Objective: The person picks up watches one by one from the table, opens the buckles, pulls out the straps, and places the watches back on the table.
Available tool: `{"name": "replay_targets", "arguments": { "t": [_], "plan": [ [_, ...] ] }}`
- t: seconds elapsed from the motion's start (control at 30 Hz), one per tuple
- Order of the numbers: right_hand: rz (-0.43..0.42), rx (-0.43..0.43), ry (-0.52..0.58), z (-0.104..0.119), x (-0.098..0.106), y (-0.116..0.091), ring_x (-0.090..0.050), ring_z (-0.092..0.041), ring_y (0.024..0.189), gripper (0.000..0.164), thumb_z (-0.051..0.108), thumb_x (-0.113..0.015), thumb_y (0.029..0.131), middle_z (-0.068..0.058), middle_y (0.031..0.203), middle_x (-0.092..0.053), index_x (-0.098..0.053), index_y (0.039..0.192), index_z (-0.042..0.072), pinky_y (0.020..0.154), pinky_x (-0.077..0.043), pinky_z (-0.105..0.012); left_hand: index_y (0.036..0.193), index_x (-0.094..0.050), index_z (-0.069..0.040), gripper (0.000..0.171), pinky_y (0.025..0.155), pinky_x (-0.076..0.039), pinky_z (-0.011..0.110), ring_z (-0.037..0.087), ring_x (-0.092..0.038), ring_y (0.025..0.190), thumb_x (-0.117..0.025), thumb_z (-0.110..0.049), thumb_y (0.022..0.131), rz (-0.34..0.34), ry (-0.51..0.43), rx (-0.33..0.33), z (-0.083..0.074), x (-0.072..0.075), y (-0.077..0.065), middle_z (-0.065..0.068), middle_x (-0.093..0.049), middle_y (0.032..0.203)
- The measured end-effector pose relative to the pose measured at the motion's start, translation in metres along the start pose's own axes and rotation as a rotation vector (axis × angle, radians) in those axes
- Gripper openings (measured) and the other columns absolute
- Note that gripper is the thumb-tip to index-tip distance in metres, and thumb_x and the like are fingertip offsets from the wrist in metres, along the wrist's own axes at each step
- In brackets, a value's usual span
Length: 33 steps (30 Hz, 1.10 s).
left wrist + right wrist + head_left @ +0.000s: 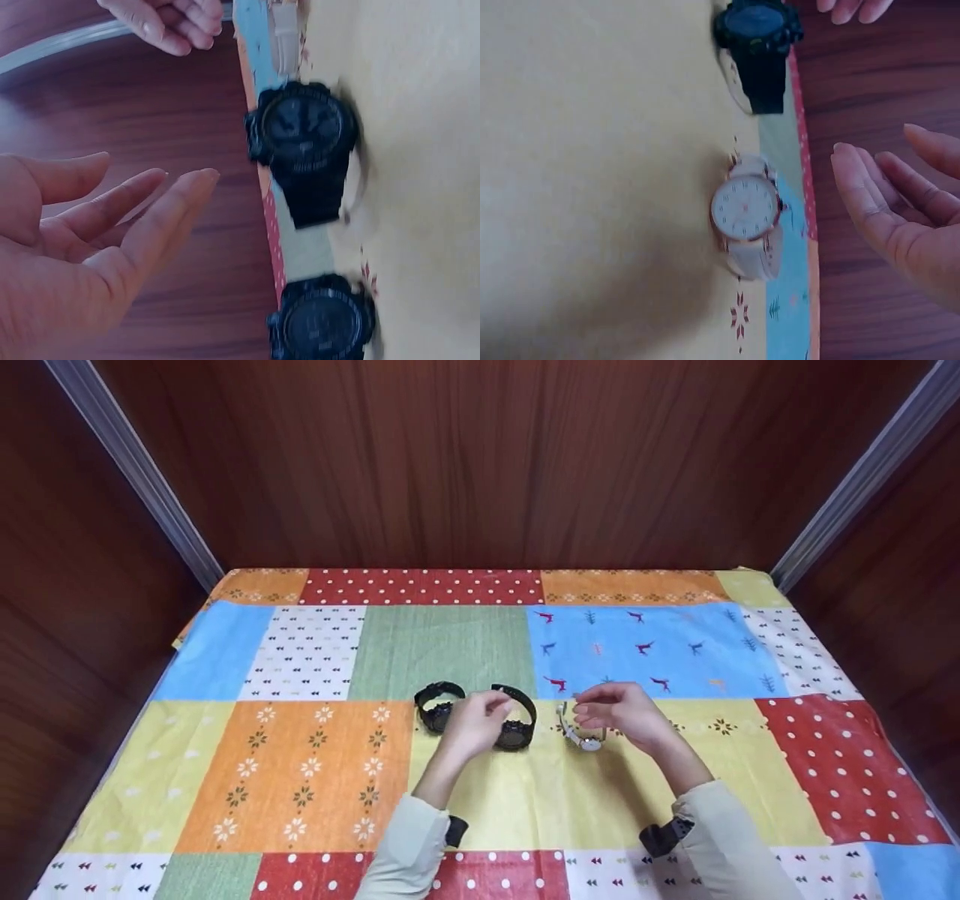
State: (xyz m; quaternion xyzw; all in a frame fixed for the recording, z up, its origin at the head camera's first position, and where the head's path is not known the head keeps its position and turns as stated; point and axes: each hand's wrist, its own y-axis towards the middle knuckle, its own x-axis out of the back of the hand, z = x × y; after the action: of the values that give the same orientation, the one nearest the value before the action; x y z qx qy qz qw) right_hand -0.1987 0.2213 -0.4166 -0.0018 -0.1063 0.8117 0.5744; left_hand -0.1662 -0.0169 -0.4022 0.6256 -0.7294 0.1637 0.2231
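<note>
Three wristwatches stand in a row on the patchwork cloth. Leftmost in the head view is a black watch (435,718), partly behind my left hand (474,724). A second black watch (304,131) is just right of that hand, its strap curving up. On the right stands a watch with a white strap and round white dial (744,208). My right hand (626,714) hovers beside and above it, fingers loosely bent with nothing between them. The left hand holds nothing either; its fingers (161,225) are extended and apart from the thumb in the left wrist view.
The patchwork tablecloth (315,787) covers the table. Dark wood panels (510,465) rise at the back and both sides, with metal strips in the corners. Each wrist wears a black band, the left one (456,831) and the right one (664,836).
</note>
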Motion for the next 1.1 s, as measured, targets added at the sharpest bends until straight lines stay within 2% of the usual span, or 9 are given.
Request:
{"name": "replay_targets", "arguments": {
  "t": [0.33,0.47,0.67,0.83,1.03,1.1],
  "plan": [
    [0.059,-0.012,-0.023,0.003,-0.02,0.007,-0.064,-0.027,0.08,0.028,-0.006,-0.054,0.085,-0.022,0.092,-0.063,-0.048,0.108,-0.022,0.079,-0.05,-0.041,0.104,-0.064,0.004,0.023,0.081,-0.047,0.038,0.027,-0.061,0.09,-0.055,-0.012,0.09,-0.111,0.025,0.061,0.019,0.028,-0.006,0.015,-0.066,0.096],
    [0.069,0.0,-0.04,0.005,-0.027,0.01,-0.064,-0.027,0.08,0.027,-0.007,-0.052,0.086,-0.031,0.096,-0.06,-0.049,0.108,-0.022,0.078,-0.05,-0.041,0.096,-0.067,0.003,0.018,0.076,-0.048,0.037,0.026,-0.061,0.082,-0.057,-0.01,0.088,-0.175,0.044,0.083,0.027,0.036,-0.007,0.012,-0.066,0.087],
    [0.09,0.019,-0.085,0.009,-0.037,0.013,-0.065,-0.019,0.074,0.027,-0.005,-0.054,0.086,-0.032,0.098,-0.059,-0.05,0.107,-0.022,0.078,-0.05,-0.043,0.091,-0.067,0.0,0.017,0.075,-0.046,0.04,0.028,-0.06,0.081,-0.057,-0.013,0.088,-0.23,0.098,0.17,0.034,0.044,-0.008,0.011,-0.065,0.084],
    [0.107,0.029,-0.089,0.013,-0.044,0.016,-0.065,-0.017,0.072,0.024,-0.004,-0.056,0.086,-0.031,0.098,-0.06,-0.053,0.105,-0.018,0.077,-0.05,-0.041,0.087,-0.066,-0.001,0.015,0.074,-0.044,0.041,0.028,-0.058,0.081,-0.057,-0.013,0.088,-0.27,0.136,0.231,0.043,0.048,-0.008,0.01,-0.064,0.081],
    [0.132,0.036,-0.065,0.02,-0.051,0.02,-0.063,-0.036,0.083,0.022,-0.005,-0.054,0.086,-0.022,0.092,-0.064,-0.054,0.105,-0.018,0.079,-0.049,-0.044,0.076,-0.061,-0.002,0.014,0.069,-0.044,0.042,0.03,-0.057,0.078,-0.054,-0.008,0.087,-0.288,0.163,0.245,0.061,0.047,-0.007,0.01,-0.061,0.077],
    [0.141,0.04,-0.063,0.023,-0.054,0.022,-0.062,-0.039,0.086,0.023,-0.004,-0.055,0.085,-0.021,0.092,-0.064,-0.054,0.105,-0.017,0.08,-0.049,-0.044,0.072,-0.058,-0.003,0.017,0.065,-0.044,0.041,0.029,-0.056,0.075,-0.052,-0.006,0.087,-0.284,0.172,0.253,0.067,0.047,-0.007,0.01,-0.059,0.074]
  ]
}}
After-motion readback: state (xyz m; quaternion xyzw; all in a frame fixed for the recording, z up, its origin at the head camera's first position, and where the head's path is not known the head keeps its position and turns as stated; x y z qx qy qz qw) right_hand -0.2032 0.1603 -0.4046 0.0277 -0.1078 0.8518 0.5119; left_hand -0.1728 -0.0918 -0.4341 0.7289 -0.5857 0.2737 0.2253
